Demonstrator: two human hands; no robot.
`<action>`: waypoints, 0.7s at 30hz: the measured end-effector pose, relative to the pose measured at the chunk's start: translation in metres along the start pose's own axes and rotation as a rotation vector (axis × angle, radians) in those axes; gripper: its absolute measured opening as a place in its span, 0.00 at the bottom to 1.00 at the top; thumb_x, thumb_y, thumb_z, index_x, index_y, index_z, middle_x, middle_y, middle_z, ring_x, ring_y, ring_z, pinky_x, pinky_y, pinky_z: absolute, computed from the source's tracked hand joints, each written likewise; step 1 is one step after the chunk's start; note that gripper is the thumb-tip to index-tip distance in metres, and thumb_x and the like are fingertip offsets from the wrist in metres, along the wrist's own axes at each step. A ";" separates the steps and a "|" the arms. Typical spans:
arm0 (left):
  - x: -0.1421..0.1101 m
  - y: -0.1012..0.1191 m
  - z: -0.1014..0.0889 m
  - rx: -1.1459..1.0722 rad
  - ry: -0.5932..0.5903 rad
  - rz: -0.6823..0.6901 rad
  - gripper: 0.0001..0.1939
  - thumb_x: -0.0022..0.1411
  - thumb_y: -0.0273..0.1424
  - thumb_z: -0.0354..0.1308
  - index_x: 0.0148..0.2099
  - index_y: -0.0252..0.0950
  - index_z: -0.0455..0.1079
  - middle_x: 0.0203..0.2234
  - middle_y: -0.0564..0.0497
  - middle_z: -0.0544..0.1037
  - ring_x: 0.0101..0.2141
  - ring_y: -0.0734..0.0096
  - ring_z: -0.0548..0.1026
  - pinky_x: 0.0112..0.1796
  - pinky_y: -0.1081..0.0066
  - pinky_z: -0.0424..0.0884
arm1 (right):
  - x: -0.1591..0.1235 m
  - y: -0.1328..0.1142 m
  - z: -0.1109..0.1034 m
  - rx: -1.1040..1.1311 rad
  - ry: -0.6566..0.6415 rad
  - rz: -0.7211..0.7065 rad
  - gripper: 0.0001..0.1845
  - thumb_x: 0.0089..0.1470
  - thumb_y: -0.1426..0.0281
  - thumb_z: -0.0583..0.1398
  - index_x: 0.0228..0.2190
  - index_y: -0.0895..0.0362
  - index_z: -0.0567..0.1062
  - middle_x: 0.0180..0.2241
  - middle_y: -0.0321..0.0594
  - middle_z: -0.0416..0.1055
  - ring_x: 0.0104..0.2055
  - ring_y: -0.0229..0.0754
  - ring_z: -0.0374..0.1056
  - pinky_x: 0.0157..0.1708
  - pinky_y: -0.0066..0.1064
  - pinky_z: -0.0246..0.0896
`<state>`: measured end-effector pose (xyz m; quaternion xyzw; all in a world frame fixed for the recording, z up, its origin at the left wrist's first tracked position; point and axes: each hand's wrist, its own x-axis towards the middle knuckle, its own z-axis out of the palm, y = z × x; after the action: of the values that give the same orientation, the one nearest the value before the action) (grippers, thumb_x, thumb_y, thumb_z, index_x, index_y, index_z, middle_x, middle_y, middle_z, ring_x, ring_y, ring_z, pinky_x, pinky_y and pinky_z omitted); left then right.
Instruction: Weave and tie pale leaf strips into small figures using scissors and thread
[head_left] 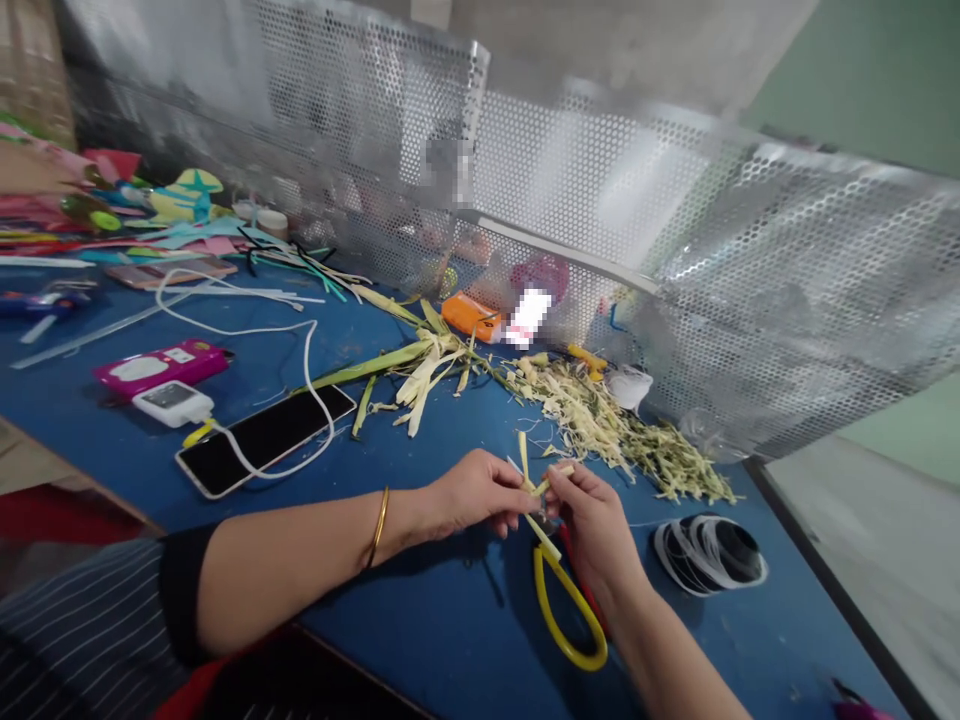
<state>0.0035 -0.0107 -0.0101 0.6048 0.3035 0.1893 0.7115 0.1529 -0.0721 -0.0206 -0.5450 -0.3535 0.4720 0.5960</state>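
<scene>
Between my hands, in front of me, is a pale yellow-green husk-like strip, folded or crossed near the fingertips. My left hand, with a gold bangle at its wrist, pinches the strip from the left. The fingers of my right hand are closed on a short end of it. Directly beneath my right hand lie scissors with a yellow handle loop and some red beside it; their blades are mostly hidden. To the right stands a black spool wound with white thread.
Shredded husk pieces and longer husk leaves lie at the back, near an orange packet. On the left are a black-screened phone, a white cable and a magenta case. Perforated metal panels border the blue table.
</scene>
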 end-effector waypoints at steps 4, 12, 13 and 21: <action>0.001 -0.003 0.000 0.051 0.010 0.021 0.12 0.49 0.37 0.65 0.23 0.33 0.72 0.15 0.55 0.70 0.17 0.78 0.68 0.22 0.75 0.65 | 0.006 0.009 -0.002 0.007 0.038 0.058 0.17 0.42 0.58 0.68 0.23 0.58 0.71 0.17 0.31 0.64 0.18 0.33 0.56 0.20 0.26 0.52; 0.002 0.003 -0.007 -0.279 0.113 -0.047 0.14 0.47 0.38 0.68 0.29 0.31 0.75 0.22 0.50 0.77 0.23 0.76 0.72 0.30 0.73 0.67 | -0.009 -0.017 -0.013 -1.044 0.174 -0.991 0.08 0.59 0.69 0.57 0.40 0.53 0.74 0.35 0.42 0.73 0.38 0.45 0.68 0.40 0.38 0.59; 0.001 0.006 -0.008 -0.316 0.105 -0.046 0.13 0.47 0.37 0.68 0.29 0.31 0.75 0.23 0.50 0.77 0.24 0.76 0.72 0.31 0.73 0.67 | -0.014 -0.017 -0.010 -1.189 0.026 -1.111 0.09 0.59 0.72 0.57 0.41 0.53 0.74 0.33 0.40 0.74 0.36 0.44 0.69 0.40 0.38 0.58; -0.003 0.014 -0.007 -0.372 0.067 -0.050 0.03 0.46 0.25 0.63 0.27 0.31 0.73 0.25 0.50 0.78 0.27 0.76 0.72 0.34 0.74 0.66 | -0.020 0.005 0.006 -1.480 -0.154 -1.291 0.15 0.62 0.78 0.51 0.48 0.59 0.69 0.36 0.45 0.77 0.37 0.44 0.71 0.41 0.39 0.57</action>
<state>-0.0020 -0.0044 0.0039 0.4483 0.3019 0.2444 0.8051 0.1405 -0.0895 -0.0228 -0.4505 -0.8274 -0.2504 0.2230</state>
